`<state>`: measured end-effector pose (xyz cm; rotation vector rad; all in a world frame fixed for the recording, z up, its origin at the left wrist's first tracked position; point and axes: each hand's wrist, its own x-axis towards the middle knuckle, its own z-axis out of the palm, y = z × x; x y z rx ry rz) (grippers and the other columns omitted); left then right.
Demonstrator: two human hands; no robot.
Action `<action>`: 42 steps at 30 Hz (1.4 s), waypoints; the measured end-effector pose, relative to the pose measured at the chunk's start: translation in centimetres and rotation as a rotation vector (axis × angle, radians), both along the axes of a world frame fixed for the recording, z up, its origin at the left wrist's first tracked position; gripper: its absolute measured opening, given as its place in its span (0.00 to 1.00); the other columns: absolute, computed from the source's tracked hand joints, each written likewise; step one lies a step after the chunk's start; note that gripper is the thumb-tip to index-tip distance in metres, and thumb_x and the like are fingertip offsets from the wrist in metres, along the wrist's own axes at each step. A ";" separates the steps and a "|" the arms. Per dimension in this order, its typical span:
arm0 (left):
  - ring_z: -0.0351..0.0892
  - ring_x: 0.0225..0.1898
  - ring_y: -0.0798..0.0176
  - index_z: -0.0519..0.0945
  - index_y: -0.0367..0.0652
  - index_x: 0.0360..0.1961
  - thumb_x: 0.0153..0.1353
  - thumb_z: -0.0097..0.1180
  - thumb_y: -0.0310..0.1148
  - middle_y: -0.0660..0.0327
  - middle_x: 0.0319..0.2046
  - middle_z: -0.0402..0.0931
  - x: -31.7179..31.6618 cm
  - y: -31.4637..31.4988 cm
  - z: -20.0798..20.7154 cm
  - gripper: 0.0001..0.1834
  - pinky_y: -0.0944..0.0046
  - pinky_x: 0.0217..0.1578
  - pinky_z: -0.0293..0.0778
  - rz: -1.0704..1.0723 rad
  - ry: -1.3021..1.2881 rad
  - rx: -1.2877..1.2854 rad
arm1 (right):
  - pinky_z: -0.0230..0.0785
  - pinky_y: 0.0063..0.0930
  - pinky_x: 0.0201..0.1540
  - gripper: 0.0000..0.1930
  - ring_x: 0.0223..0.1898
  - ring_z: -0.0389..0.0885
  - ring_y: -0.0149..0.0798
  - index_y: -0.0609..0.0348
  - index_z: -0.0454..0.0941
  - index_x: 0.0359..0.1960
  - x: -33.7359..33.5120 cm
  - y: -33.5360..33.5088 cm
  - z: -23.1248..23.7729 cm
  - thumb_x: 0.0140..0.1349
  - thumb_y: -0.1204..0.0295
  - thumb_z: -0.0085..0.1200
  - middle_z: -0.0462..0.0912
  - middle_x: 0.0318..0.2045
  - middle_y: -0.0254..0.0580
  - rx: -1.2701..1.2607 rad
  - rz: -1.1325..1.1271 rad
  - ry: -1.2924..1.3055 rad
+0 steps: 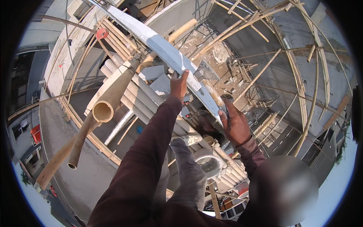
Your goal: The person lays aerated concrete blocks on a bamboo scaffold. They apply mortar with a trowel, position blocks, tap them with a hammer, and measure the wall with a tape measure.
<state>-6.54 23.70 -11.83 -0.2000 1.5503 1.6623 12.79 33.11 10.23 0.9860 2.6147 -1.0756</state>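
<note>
Both hands at a long pale beam (164,49), high over bamboo poles (141,92).
The beam slants from the upper left to the centre. The left hand (179,84), partly curled, has its thumb against the edge, near a flat grey blade (206,71). The right hand (236,123) is half open at the lower end; whether it grips anything, I cannot tell.

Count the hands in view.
2: the left hand at the left edge of the pale strip, the right hand at its lower end. Others may be hidden.
</note>
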 end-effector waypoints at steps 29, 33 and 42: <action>0.63 0.70 0.33 0.51 0.14 0.72 0.59 0.67 0.49 0.24 0.67 0.60 -0.4 1.9 -2.6 0.57 0.56 0.70 0.63 0.028 0.185 -0.118 | 0.76 0.54 0.52 0.25 0.48 0.85 0.63 0.47 0.69 0.70 -18.7 5.9 -12.4 0.73 0.61 0.50 0.86 0.44 0.64 0.260 0.351 -0.211; 0.53 0.75 0.33 0.44 0.18 0.75 0.59 0.68 0.50 0.25 0.71 0.53 -1.3 1.4 -6.6 0.61 0.54 0.74 0.55 0.101 0.426 -0.149 | 0.75 0.54 0.53 0.26 0.49 0.85 0.63 0.47 0.68 0.71 -18.6 5.9 -12.9 0.73 0.60 0.51 0.85 0.46 0.63 0.271 0.381 -0.200; 0.48 0.77 0.38 0.51 0.24 0.74 0.62 0.67 0.41 0.29 0.74 0.47 -4.8 2.2 -6.9 0.51 0.55 0.75 0.50 -0.055 0.820 -0.315 | 0.76 0.54 0.52 0.25 0.49 0.84 0.63 0.47 0.69 0.70 -21.8 7.3 -12.8 0.73 0.60 0.52 0.86 0.45 0.61 0.310 0.448 -0.113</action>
